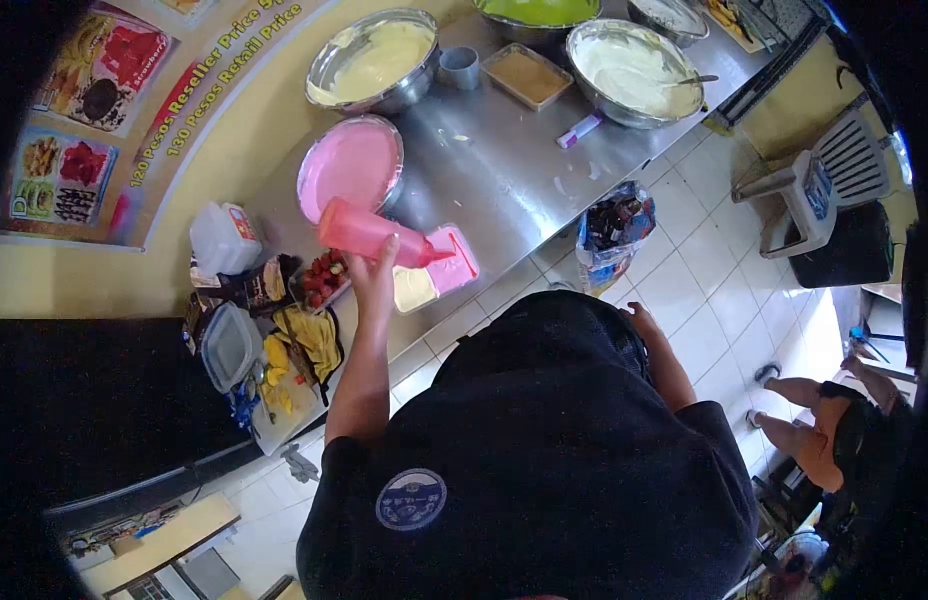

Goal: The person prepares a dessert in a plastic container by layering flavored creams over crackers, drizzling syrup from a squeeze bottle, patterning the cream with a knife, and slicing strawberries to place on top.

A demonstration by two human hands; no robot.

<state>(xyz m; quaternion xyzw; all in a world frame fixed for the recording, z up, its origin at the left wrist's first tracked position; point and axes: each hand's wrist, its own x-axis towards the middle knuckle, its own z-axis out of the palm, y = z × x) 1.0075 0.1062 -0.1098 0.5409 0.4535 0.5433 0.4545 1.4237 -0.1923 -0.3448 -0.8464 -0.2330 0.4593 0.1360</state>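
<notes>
My left hand is closed around a red squeeze bottle, tilted nearly level with its nozzle pointing right. The nozzle tip is over a rectangular tub of pink cream, where a line of red sauce lies along the right side. Touching that tub is another tub with pale yellow cream. Just behind the bottle stands a metal bowl of pink cream. My right hand is by my waist, away from the table, partly hidden by my black shirt; its visible fingers are apart and hold nothing I can see.
On the steel table stand bowls of yellow cream, white cream and green cream, and a tub of brown crumbs. Strawberries and mango pieces lie left. A trash bag hangs right; another person stands beyond.
</notes>
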